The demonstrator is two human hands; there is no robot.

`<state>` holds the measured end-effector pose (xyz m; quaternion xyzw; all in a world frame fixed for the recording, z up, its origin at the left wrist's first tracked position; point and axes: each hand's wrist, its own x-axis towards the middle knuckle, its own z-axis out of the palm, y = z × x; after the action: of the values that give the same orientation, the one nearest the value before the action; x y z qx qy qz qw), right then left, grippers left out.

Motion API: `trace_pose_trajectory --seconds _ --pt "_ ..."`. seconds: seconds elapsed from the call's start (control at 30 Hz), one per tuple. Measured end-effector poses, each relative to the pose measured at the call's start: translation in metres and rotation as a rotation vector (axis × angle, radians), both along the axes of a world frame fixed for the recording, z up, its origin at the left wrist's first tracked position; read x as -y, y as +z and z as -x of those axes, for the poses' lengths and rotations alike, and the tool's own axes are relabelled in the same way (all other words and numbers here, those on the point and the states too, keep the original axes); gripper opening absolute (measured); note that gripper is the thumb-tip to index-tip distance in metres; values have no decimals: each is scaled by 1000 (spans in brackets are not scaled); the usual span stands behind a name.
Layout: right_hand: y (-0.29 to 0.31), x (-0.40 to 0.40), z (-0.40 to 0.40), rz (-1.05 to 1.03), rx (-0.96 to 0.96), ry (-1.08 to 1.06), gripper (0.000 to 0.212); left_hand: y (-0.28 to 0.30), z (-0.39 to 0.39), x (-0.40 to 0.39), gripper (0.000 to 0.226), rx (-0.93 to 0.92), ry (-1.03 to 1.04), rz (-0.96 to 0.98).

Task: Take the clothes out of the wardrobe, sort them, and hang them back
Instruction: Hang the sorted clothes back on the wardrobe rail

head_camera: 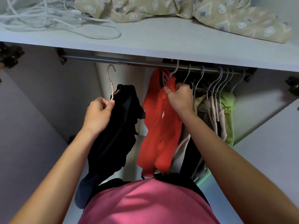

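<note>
My left hand [98, 114] pinches the neck of a pale pink hanger [111, 81] that carries a black garment [115, 128]; its hook is off the wardrobe rail [129, 62], a little below it. My right hand [179, 97] grips the collar of a red shirt [159, 126] that hangs on a white hanger [175, 70] hooked on the rail. Right of it hang several more clothes on white hangers, among them beige ones [213, 110] and a green one [227, 107].
A shelf [161, 41] lies above the rail with a heap of loose white hangers [48, 18] at the left and patterned beige bedding [194, 10] at the right. The rail's left half is bare. Wardrobe walls stand at both sides.
</note>
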<state>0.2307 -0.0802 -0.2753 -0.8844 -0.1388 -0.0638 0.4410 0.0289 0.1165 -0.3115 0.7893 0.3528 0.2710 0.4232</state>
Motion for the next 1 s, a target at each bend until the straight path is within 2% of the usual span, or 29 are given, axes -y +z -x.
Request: trace_pose_trajectory --seconds 0.1,0.2,0.33,0.43,0.53,0.63,0.73,0.83,1.0 --pt "-1 -4 -11 51 10 -21 35 -1 -8 2 32 3 -18 5" --pt "-7 -4 -11 68 66 -20 43 -3 -13 2 33 7 -27 24" --pt "-19 -9 -1 144 230 10 44 -5 -17 3 34 -4 -35 58" --pt "-34 -10 6 234 389 111 57 -5 -19 4 34 -5 -40 69" --pt "-52 -4 5 406 524 236 55 -5 -20 5 33 10 -36 82" --pt "-65 5 -2 547 539 299 50 -5 -22 3 31 34 -35 113" --pt "-71 13 -9 585 520 342 59 -5 -23 3 30 38 -24 126" --pt "-74 24 -14 528 467 265 71 -6 -23 2 31 46 -14 122" --pt "-76 31 -13 544 495 123 60 -4 -18 -2 32 46 12 118"
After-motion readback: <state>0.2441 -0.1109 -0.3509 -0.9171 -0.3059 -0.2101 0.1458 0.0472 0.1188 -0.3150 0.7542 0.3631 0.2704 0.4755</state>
